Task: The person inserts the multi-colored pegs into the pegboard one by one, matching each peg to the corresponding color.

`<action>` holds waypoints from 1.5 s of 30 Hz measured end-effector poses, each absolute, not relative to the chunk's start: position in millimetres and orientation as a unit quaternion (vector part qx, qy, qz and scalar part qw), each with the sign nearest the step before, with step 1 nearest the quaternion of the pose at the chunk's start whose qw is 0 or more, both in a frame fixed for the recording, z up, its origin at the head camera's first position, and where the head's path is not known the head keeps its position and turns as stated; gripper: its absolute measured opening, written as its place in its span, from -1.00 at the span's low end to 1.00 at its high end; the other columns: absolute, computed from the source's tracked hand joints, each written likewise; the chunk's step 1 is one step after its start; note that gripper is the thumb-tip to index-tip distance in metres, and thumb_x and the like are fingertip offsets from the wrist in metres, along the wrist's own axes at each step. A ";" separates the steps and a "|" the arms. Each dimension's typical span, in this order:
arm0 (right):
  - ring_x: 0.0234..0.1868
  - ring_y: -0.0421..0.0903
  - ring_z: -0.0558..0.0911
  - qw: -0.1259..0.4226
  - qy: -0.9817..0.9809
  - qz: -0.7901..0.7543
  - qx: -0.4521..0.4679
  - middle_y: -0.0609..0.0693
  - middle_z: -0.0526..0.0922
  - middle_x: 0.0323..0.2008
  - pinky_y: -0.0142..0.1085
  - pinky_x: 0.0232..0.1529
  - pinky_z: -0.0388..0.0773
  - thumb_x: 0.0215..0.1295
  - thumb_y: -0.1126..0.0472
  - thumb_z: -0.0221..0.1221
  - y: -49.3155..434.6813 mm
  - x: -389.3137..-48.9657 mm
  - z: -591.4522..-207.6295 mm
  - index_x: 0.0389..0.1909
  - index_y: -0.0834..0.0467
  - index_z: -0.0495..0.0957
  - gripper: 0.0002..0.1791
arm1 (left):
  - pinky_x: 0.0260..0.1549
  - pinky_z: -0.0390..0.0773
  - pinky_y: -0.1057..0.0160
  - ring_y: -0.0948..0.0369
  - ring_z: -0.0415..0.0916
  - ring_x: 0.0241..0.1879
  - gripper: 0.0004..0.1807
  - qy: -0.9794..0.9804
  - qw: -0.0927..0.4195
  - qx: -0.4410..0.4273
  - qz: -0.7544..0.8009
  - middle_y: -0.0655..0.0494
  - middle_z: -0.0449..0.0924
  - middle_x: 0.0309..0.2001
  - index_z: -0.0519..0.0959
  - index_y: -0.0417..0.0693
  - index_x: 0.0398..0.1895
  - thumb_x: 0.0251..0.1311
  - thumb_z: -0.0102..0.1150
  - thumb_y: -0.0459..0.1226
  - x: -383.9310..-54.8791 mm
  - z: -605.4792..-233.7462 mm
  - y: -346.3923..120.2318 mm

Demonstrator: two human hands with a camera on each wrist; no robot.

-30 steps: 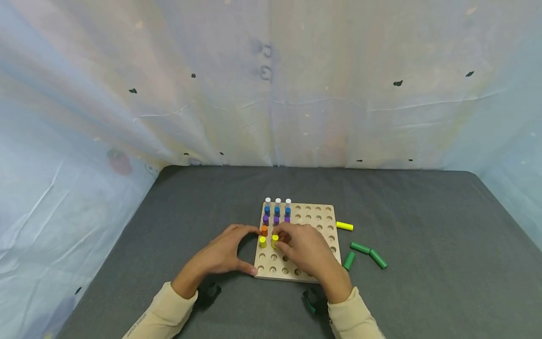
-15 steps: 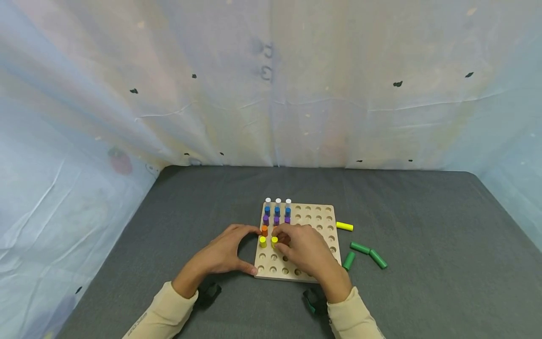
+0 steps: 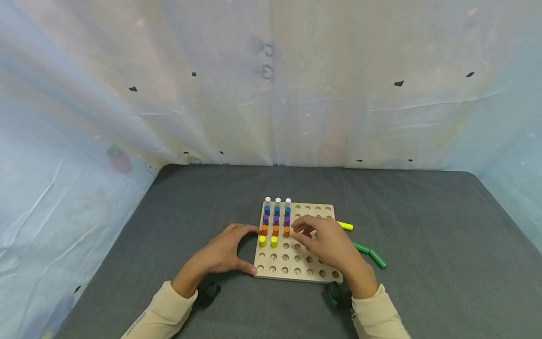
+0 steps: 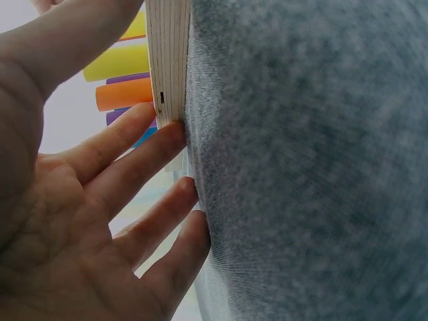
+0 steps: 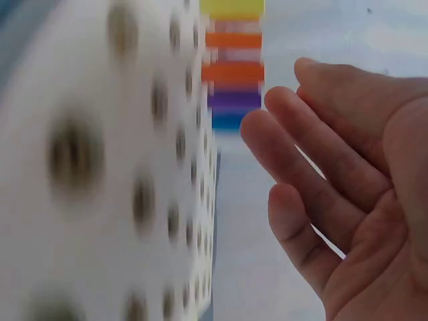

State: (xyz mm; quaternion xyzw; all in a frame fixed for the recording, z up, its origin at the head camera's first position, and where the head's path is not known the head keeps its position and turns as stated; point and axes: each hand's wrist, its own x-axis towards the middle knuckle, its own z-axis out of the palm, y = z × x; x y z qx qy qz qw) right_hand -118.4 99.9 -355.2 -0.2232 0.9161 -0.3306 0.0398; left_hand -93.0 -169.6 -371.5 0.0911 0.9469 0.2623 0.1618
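A wooden pegboard [image 3: 292, 277] lies on the table with upright pegs filling its left columns. From back to front run three white pegs [image 3: 277, 201], three blue, three purple, three orange pegs [image 3: 275, 230] and two yellow pegs [image 3: 274, 242]. My left hand [image 3: 228, 249] is spread at the board's left side, thumb at the front corner; in the left wrist view its fingertips touch the board's edge [image 4: 170, 67]. Just right of the orange row, my right hand [image 3: 326, 238] hovers over the holes. The right wrist view shows that hand [image 5: 348, 180] holding nothing, fingers relaxed.
Right of the board a loose yellow peg [image 3: 346, 226] lies on the grey tablecloth [image 3: 423, 226]. Green pegs [image 3: 378, 259] lie nearer the front, partly behind the right forearm. A pale curtain [image 3: 330, 94] hangs behind the table.
My right hand has let go of the second yellow peg, now standing in its hole, and moved right and slightly back. The left hand has stayed in place.
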 end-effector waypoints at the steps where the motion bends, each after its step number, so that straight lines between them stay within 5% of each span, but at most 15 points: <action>1: -0.23 -0.28 0.66 0.035 0.918 -0.325 -0.222 -0.23 0.73 -0.25 -0.31 -0.27 0.52 0.30 0.07 0.31 106.2 -120.9 -355.2 -0.10 -0.07 0.69 -0.82 | 0.33 0.32 -0.16 0.06 0.21 0.44 0.01 0.947 0.162 0.091 0.262 0.12 0.36 0.39 0.42 0.25 0.33 -0.34 0.68 0.07 -93.2 -371.5 -169.7; 21: -0.25 -0.16 0.67 -0.006 0.946 -0.212 -0.244 -0.12 0.73 -0.26 -0.10 -0.21 0.61 0.31 0.14 0.30 197.7 -158.0 -363.3 -0.05 0.05 0.67 -0.78 | 0.30 0.34 -0.18 0.04 0.22 0.43 0.00 0.944 0.150 0.109 0.272 0.08 0.37 0.38 0.42 0.20 0.32 -0.33 0.66 0.09 -91.3 -370.9 -168.5; 33: -0.17 0.00 0.70 -0.143 0.939 -0.163 -0.268 0.00 0.76 -0.14 -0.05 -0.15 0.62 0.16 0.17 0.42 183.1 -145.8 -389.5 -0.12 0.06 0.70 -0.74 | 0.30 0.34 -0.19 0.04 0.21 0.44 0.00 0.945 0.150 0.111 0.269 0.09 0.37 0.39 0.41 0.22 0.33 -0.32 0.65 0.10 -91.2 -372.2 -170.5; 45: -0.05 0.09 0.68 -0.087 0.955 -0.131 -0.251 0.07 0.73 -0.06 0.03 -0.02 0.58 0.16 0.19 0.42 184.6 -145.0 -388.0 0.00 0.11 0.67 -0.64 | 0.31 0.33 -0.18 0.04 0.21 0.44 0.01 0.945 0.148 0.116 0.268 0.10 0.38 0.38 0.41 0.22 0.33 -0.33 0.66 0.08 -91.9 -373.9 -172.2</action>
